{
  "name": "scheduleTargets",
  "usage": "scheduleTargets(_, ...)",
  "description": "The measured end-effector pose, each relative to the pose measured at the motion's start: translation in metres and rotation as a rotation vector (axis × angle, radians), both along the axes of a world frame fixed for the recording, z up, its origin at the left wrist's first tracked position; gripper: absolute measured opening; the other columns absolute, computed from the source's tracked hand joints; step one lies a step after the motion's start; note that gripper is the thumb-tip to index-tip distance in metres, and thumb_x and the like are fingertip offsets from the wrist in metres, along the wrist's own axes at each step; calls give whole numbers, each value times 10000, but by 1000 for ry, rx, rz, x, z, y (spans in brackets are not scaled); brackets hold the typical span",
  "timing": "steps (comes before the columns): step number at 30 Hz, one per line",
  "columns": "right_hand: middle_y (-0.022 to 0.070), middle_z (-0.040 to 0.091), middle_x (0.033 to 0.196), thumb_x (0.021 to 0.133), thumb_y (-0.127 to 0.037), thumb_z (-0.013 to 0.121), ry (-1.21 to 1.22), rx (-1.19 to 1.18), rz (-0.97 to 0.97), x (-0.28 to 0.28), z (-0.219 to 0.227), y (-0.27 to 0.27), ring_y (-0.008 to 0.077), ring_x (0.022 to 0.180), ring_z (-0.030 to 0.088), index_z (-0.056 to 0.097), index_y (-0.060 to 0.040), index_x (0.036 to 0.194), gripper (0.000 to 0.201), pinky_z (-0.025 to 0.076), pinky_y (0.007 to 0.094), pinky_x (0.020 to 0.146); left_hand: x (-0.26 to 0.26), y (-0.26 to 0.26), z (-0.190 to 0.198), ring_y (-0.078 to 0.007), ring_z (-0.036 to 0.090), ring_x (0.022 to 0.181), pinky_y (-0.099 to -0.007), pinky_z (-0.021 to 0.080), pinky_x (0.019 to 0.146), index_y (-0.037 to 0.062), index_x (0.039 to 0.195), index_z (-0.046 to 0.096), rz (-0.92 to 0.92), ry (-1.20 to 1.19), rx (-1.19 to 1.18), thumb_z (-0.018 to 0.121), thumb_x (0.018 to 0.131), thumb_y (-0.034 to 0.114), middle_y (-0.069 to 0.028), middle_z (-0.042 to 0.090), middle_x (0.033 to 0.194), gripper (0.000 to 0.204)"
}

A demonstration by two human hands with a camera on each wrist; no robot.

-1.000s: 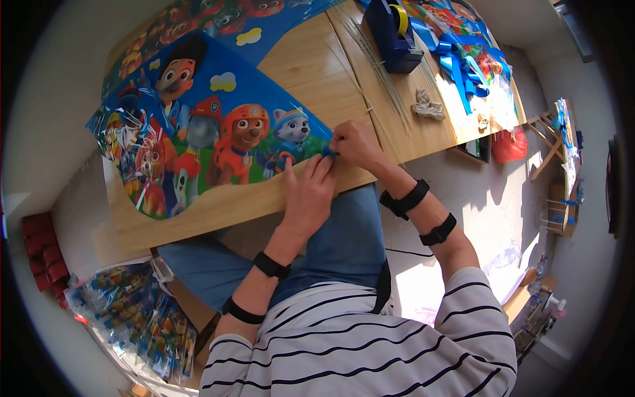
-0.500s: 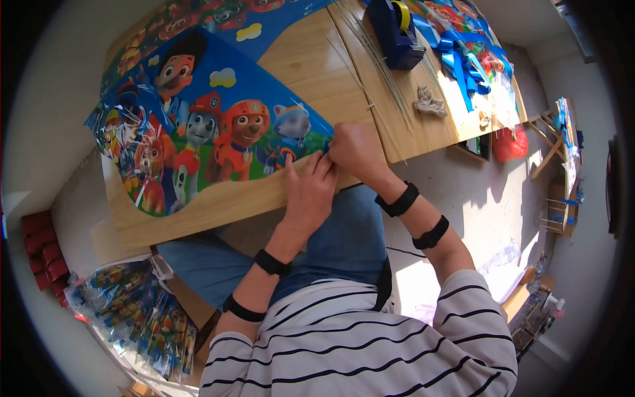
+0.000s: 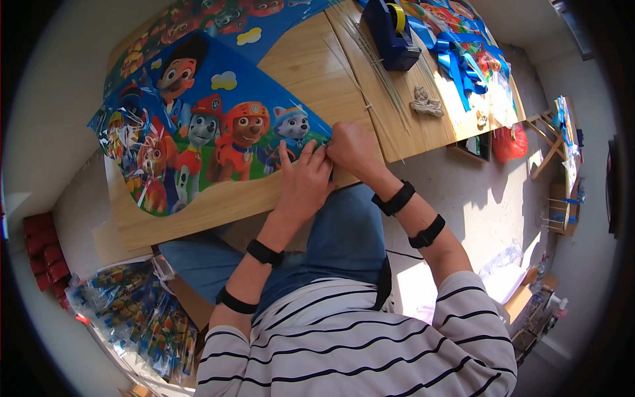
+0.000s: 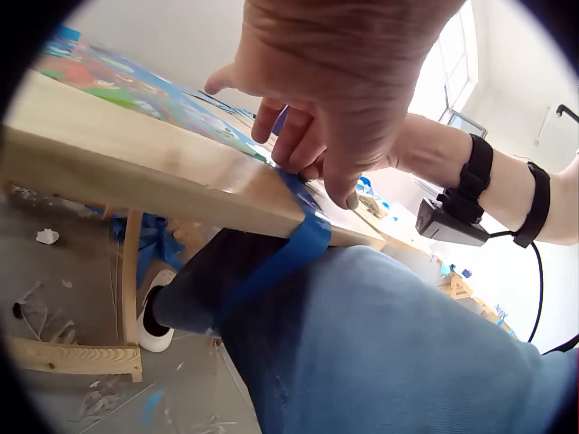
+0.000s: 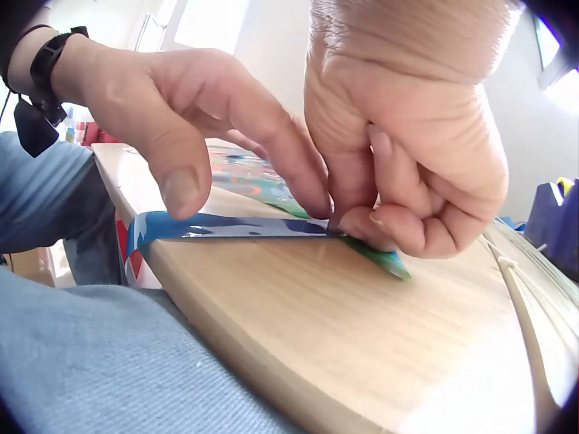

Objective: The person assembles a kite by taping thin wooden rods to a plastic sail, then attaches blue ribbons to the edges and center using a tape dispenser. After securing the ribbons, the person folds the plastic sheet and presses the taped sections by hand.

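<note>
A plastic sheet printed with cartoon dogs (image 3: 225,149) lies flat on the wooden table near its front edge. My right hand (image 3: 355,149) is over the sheet's right corner, fingers curled and pinching a blue ribbon (image 5: 244,225). Part of the sheet's green tip (image 5: 391,263) sticks out beneath these fingers. From there the ribbon runs across the tabletop and hangs over the edge onto the jeans. Beside it, my left hand (image 3: 305,184) rests on the sheet's lower edge with fingers loosely spread, the fingertips right at the pinched spot.
A dark blue tape dispenser (image 3: 395,40) stands at the back right, by several thin sticks (image 3: 380,63) and a tied bundle of string (image 3: 426,101). More blue ribbon (image 3: 456,63) lies over printed sheets farther right. A second printed sheet (image 3: 291,26) is behind the first.
My left hand has shifted slightly left and away from me, its fingers now more spread over the sheet. My right hand stays at the corner, its forearm swung slightly left.
</note>
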State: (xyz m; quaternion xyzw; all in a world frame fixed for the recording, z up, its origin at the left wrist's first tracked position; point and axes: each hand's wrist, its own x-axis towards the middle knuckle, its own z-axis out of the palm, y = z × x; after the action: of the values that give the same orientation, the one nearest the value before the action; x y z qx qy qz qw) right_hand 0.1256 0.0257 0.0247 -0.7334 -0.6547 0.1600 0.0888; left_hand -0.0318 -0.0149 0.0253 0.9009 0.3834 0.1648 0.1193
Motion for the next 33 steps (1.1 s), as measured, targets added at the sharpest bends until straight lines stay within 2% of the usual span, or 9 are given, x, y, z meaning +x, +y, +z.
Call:
scheduleTargets(4,230,684,773,666,-182,709,17,34,-20,1,-3,-1,408,743,689,708,-12,730,182,553,470,629,1,1,-3,-259,445,1282,-719,180,1085,65,1230,600,20,14,13,798,694,348,-43,538,1292,637)
scheduleTargets(7,240,662,731,752,-192,690,63,60,-83,5,-6,1,407,691,669,689,46,746,237,531,463,632,3,1,3,-256,452,1266,-723,198,1074,57,1224,606,37,20,1,798,690,374,-42,540,1294,650)
scheduleTargets(10,170,669,670,759,-212,743,370,-207,-53,28,3,10,283,599,671,721,50,842,275,523,377,560,5,0,2,-257,476,1245,-746,202,1065,37,1194,631,50,-4,17,828,641,372,-53,569,1269,676)
scheduleTargets(13,89,654,631,751,-219,784,628,-418,-254,35,21,11,163,543,620,744,39,903,302,481,293,494,5,0,4,-258,474,1250,-745,202,1066,32,1186,632,50,1,5,828,642,378,-54,568,1271,674)
scheduleTargets(19,136,677,665,725,-187,771,703,-230,-326,30,13,-3,213,558,640,727,34,797,237,516,350,536,4,-1,7,-262,466,1256,-734,217,1058,43,1200,619,51,27,-26,805,674,417,-51,556,1298,671)
scheduleTargets(22,148,667,699,698,-199,784,450,147,-378,41,-7,5,278,648,658,685,3,758,232,524,391,605,4,-1,5,-261,466,1256,-733,222,1057,48,1203,619,55,29,-16,804,673,424,-51,552,1300,676)
scheduleTargets(25,165,662,740,674,-216,790,391,12,-251,28,21,-2,344,750,659,650,-29,746,245,522,425,670,6,-1,5,-262,465,1257,-732,220,1059,45,1211,615,56,45,-34,802,672,433,-53,548,1305,690)
scheduleTargets(28,170,675,773,670,-227,786,206,31,-182,15,-15,-2,365,776,661,667,-49,764,234,521,439,663,3,-1,5,-264,464,1257,-730,221,1061,41,1222,611,51,38,-18,799,676,439,-53,545,1307,702)
scheduleTargets(33,170,680,792,671,-224,783,187,68,-209,21,-17,-4,366,796,668,662,-51,789,242,519,465,666,7,-3,5,-275,463,1259,-743,227,1048,44,1237,610,47,42,-31,801,675,435,-57,543,1309,711)
